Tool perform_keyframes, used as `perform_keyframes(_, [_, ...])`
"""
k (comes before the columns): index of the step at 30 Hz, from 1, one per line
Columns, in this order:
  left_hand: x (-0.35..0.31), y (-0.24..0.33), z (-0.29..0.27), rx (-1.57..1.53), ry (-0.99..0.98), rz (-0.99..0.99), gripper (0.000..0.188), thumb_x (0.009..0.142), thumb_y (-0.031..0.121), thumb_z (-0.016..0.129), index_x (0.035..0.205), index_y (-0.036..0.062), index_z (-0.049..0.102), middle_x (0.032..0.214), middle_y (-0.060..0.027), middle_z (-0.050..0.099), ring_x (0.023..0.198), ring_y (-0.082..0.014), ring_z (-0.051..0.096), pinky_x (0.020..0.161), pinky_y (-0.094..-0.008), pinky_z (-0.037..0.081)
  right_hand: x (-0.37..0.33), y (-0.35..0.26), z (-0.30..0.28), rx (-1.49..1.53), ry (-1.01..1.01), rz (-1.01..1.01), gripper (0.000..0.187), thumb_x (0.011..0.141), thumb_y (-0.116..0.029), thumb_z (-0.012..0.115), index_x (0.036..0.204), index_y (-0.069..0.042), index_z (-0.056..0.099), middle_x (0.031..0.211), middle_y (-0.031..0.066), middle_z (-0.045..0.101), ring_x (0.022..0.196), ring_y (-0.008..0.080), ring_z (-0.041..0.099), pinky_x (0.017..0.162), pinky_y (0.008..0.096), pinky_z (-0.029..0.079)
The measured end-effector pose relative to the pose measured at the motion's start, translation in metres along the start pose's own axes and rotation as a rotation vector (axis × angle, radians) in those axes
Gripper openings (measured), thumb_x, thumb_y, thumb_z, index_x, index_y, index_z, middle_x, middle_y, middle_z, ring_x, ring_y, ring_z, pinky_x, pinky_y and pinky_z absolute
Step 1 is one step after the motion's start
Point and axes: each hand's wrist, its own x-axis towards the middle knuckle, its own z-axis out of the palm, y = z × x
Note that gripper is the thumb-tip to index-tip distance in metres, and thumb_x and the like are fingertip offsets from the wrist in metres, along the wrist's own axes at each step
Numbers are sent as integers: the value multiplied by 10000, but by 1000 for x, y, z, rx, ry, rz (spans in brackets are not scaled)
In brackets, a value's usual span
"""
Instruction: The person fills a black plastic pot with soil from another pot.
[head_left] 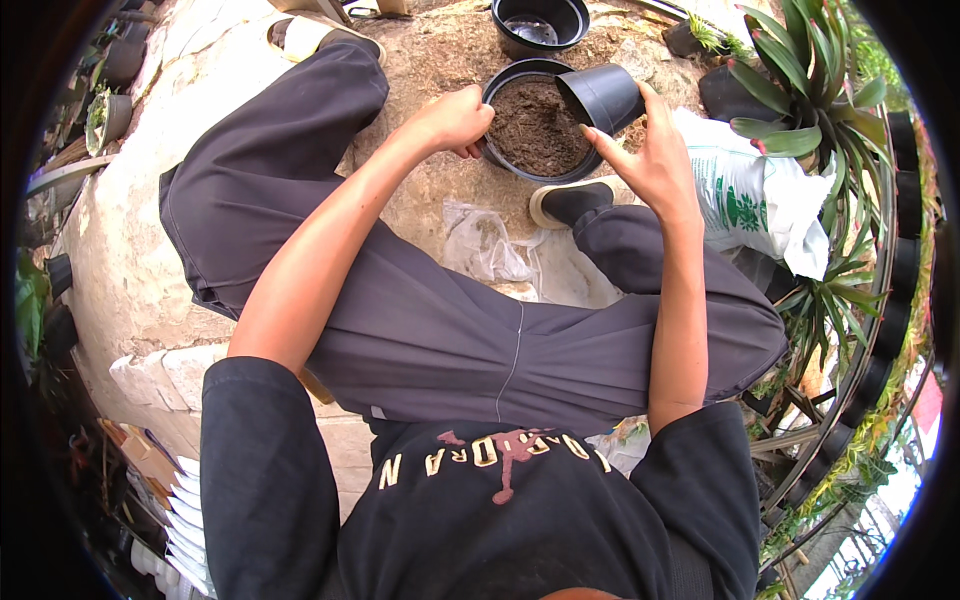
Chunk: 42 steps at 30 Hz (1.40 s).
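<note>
Arms [335, 235] outstretched, left hand [455, 122] curled, right hand [657, 165] gripping

I've got bright outdoor daylight. Pale, brown-stained hard floor [130, 260] below the left grip [455, 120]; spiky green plants [840, 100] right of the right grip [655, 165]; potted plants [108, 120] far left of the left grip.

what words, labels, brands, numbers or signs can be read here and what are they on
Black T-shirt: large gold lettering, legible, but I don't copy out wording.
White bag: green print, with lettering too small to read.
Tilted black pot in the right hand: no lettering shows.
</note>
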Motion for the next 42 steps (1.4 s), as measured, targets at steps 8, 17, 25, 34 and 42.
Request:
perform_keyframes(8, [-12, 9, 8, -149, -75, -64, 407, 1065, 190, 368, 1309, -133, 407, 1026, -274, 723, 890, -329, 789, 772, -424, 683, 4, -6, 1, 95, 104, 105, 908, 836, -497, 878, 1448, 68, 517, 1220, 289, 709, 1145, 428, 698, 969, 471, 553])
perform_keyframes(17, [-20, 13, 15, -268, -119, -56, 462, 1065, 213, 360, 1381, -123, 393, 1035, -250, 708, 887, -294, 770, 808, -410, 672, 6, -18, 13, -12, 137, 70, 864, 841, -444, 890, 1472, 18, 524, 1258, 238, 704, 1161, 388, 693, 995, 441, 535])
perform_keyframes(25, [-19, 15, 19, -294, -111, -126, 443, 1041, 202, 347, 1376, -72, 439, 1040, -233, 706, 887, -279, 764, 807, -397, 672, -2, -20, 62, -183, 143, -33, 895, 794, -355, 900, 1469, 49, 472, 1309, 239, 655, 1203, 398, 639, 1017, 465, 524])
perform_keyframes(34, [-20, 13, 17, -283, -133, -130, 424, 1041, 204, 353, 1330, -83, 471, 1043, -238, 714, 900, -281, 770, 809, -407, 677, -11, -20, 69, 0, 22, 85, 913, 858, -466, 847, 1470, 94, 465, 1283, 290, 664, 1201, 446, 644, 1020, 487, 522])
perform_keyframes(42, [-15, 5, 14, -254, -179, -125, 432, 1054, 227, 371, 1325, -96, 463, 1073, -257, 721, 950, -298, 774, 853, -430, 670, -10, -23, 63, 49, -31, 38, 936, 838, -458, 866, 1475, 96, 461, 1307, 308, 655, 1221, 451, 643, 1038, 496, 517])
